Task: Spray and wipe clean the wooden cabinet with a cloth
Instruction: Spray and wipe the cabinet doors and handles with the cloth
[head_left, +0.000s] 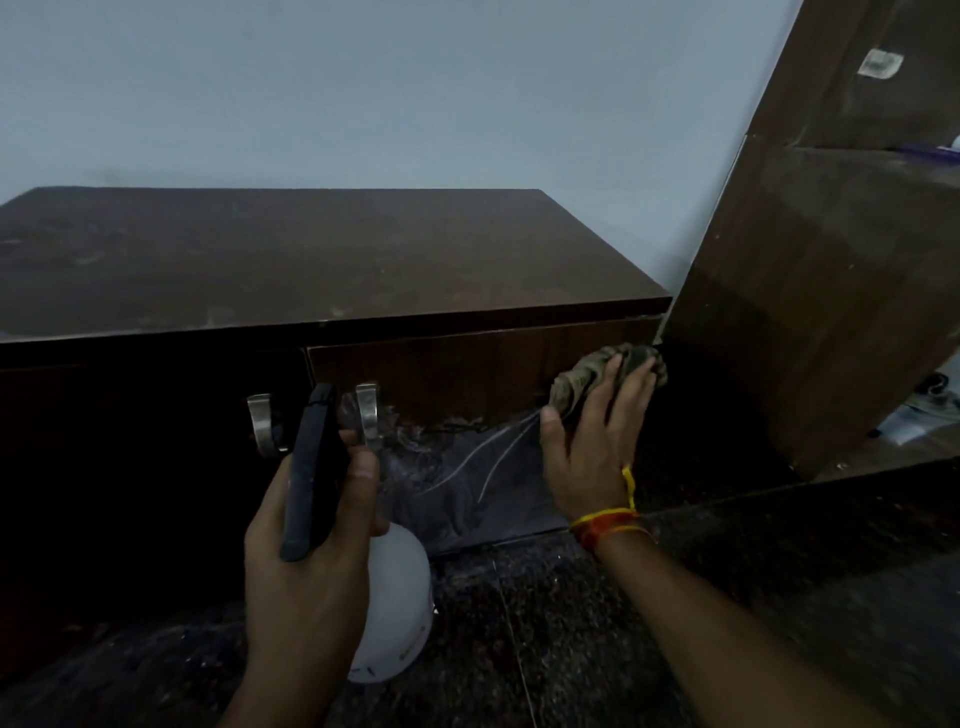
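Dark speckled floor below wooden cabinet (322, 254). Right hand (597, 447) presses cloth (597, 374) flat onto cabinet front, upper right corner. Left hand (306, 561) grips spray bottle (384, 597), nozzle toward handles (317, 421), left of cloth.

The flat top of the dark brown wooden cabinet (322, 249) is bare and open to a hand from above and from the front. On its front, two curved metal handles (366, 413) stick out near the middle. The left hand (306, 566), holding a white spray bottle with black trigger head (395, 597), stands just before them. To the right, a tall brown wooden panel (810, 291) leans close and closes that side, where the right hand (597, 441) presses a crumpled grey-brown cloth (597, 371) into the corner.
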